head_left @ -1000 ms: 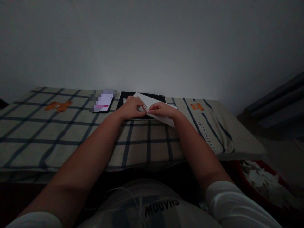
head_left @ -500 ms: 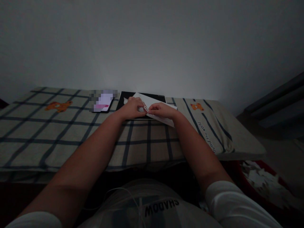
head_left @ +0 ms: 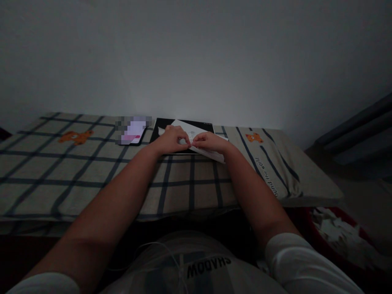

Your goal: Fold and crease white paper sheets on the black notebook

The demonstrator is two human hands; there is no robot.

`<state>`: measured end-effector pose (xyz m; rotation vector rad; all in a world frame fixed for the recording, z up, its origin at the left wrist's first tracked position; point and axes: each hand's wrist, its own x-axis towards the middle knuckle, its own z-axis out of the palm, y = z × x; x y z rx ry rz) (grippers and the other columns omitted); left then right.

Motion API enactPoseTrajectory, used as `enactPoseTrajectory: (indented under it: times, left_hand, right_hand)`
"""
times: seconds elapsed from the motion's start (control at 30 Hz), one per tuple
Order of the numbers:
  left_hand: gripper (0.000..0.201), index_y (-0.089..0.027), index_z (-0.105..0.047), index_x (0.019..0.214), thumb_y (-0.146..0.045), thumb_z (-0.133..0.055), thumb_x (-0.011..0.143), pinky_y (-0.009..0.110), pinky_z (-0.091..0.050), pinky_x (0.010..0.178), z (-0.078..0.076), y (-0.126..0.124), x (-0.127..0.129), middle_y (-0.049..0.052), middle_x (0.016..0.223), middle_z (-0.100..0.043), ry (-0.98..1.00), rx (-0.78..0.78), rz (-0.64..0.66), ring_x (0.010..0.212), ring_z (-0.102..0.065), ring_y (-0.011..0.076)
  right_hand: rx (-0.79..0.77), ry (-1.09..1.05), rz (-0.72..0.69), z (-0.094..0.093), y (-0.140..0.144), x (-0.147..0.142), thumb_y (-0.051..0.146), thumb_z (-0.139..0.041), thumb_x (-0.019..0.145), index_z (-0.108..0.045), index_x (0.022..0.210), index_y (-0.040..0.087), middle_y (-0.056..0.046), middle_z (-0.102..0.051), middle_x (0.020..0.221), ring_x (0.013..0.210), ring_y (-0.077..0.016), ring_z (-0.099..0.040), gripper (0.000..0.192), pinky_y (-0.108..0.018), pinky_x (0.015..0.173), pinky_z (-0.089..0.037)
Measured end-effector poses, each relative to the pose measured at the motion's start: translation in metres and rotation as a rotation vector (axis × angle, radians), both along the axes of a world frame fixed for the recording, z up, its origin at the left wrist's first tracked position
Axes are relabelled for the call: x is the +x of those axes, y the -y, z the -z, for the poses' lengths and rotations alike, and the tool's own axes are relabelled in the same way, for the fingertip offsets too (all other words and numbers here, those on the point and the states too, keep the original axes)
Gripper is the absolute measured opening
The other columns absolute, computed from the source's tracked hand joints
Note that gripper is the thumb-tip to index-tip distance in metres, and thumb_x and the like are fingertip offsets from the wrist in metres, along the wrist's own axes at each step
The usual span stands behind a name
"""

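Observation:
A white sheet of paper point(head_left: 197, 128) lies at a slant over a flat black board or folder point(head_left: 163, 122), with one corner reaching past its front edge. My left hand point(head_left: 173, 138) is closed in a pinch, thumb and forefinger curved into a ring at the paper's near edge. Opposite it, almost touching, my right hand point(head_left: 208, 141) pinches the same edge with its fingertips. Between the fingertips shows a small pale patch on the paper, too small to make out. The left hand covers part of the sheet's left end.
A checked cloth point(head_left: 101, 167) with bear prints covers the table. Left of the board lies a phone point(head_left: 134, 132) with a lit screen. A plain wall point(head_left: 196, 61) stands behind. Low on the right is a red bin point(head_left: 335, 214) holding crumpled paper point(head_left: 337, 232).
The fingertips have shifted slightly, and the dark-marked strip between them now looks pale and flat. Both arms stay nearly where they were.

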<state>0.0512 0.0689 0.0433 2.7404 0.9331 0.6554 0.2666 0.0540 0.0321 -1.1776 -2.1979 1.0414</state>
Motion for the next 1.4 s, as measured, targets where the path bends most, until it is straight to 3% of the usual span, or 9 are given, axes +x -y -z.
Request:
enactPoseTrajectory:
  times: [0.5, 0.7, 1.03, 1.4]
  left_hand:
    - [0.017, -0.022, -0.072, 0.079, -0.037, -0.063, 0.076, 0.04, -0.029, 0.09, 0.001, 0.0, 0.001, 0.004, 0.084, -0.068, 0.009, -0.005, 0.024, 0.093, -0.055, 0.0213]
    - [0.018, -0.023, -0.072, 0.079, -0.038, -0.062, 0.076, 0.039, -0.031, 0.09, 0.003, -0.003, -0.001, 0.004, 0.085, -0.069, 0.035, -0.003, 0.038, 0.093, -0.055, 0.0212]
    - [0.015, -0.022, -0.072, 0.077, -0.032, -0.062, 0.072, 0.042, -0.029, 0.091, -0.001, -0.001, -0.001, 0.003, 0.081, -0.067, 0.053, 0.019, 0.005, 0.089, -0.057, 0.0215]
    - [0.018, -0.022, -0.072, 0.08, -0.037, -0.063, 0.074, 0.04, -0.028, 0.09, 0.001, -0.001, 0.0, 0.004, 0.085, -0.069, 0.034, 0.006, 0.013, 0.093, -0.056, 0.0218]
  right_hand:
    - [-0.005, 0.076, -0.017, -0.009, 0.007, -0.004, 0.046, -0.056, 0.081, -0.06, 0.079, 0.015, 0.002, -0.05, 0.067, 0.059, -0.0101, -0.039, 0.031, -0.024, 0.058, -0.03]
    - [0.053, 0.07, -0.02, -0.012, 0.01, -0.005, 0.048, -0.055, 0.082, -0.059, 0.079, 0.015, 0.002, -0.05, 0.068, 0.06, -0.0102, -0.038, 0.033, -0.025, 0.058, -0.03]
    - [-0.087, -0.027, -0.025, -0.004, 0.002, -0.001, 0.043, -0.057, 0.08, -0.065, 0.084, 0.015, -0.001, -0.058, 0.072, 0.064, -0.0117, -0.046, 0.029, -0.025, 0.061, -0.035]
    - [-0.087, -0.012, -0.005, -0.006, 0.003, -0.003, 0.048, -0.06, 0.076, -0.065, 0.081, 0.014, 0.0, -0.056, 0.068, 0.06, -0.0104, -0.043, 0.034, -0.025, 0.057, -0.032]
